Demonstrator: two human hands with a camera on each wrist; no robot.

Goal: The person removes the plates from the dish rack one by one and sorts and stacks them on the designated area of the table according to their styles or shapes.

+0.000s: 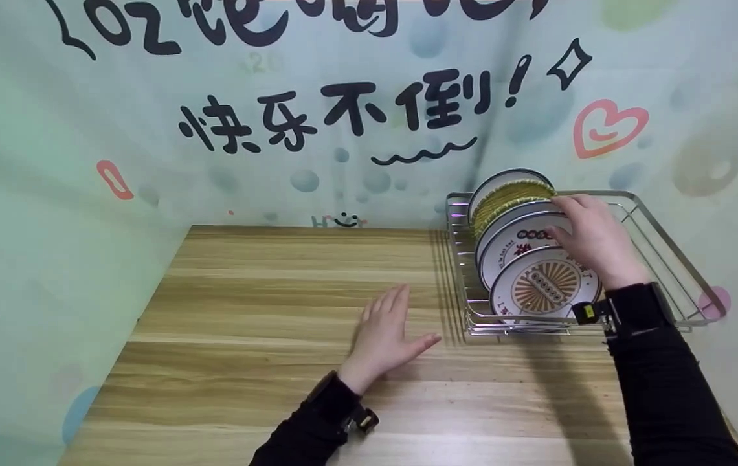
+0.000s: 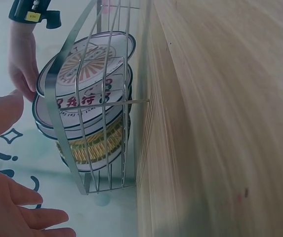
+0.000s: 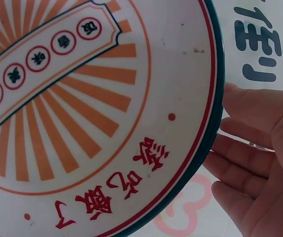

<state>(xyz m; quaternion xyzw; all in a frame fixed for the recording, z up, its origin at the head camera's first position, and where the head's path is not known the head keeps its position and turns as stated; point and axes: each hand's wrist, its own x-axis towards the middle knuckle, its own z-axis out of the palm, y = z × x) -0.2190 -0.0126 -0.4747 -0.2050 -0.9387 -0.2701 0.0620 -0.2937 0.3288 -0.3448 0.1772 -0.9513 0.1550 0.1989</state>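
Several round plates with dark rims stand on edge in a wire rack at the right. The front plate [image 1: 545, 288] carries an orange sunburst print; behind it leans a white plate with red characters [image 1: 502, 259]. Farther back are a yellow-green woven round piece [image 1: 511, 199] and a rear plate [image 1: 518, 175]. My right hand [image 1: 592, 236] pinches the right upper rim of the plate with red characters, thumb in front and fingers behind. In the right wrist view, the sunburst plate [image 3: 181, 94] hides its fingertips. My left hand [image 1: 385, 336], fingers straight and thumb spread, holds nothing left of the rack.
The metal wire rack [image 1: 663, 236] stands on a wood-grain table [image 1: 265, 323] near its back right corner. Behind it hangs a pale green printed cloth [image 1: 343, 188] with black characters. The rack's low front wires cross before the plates.
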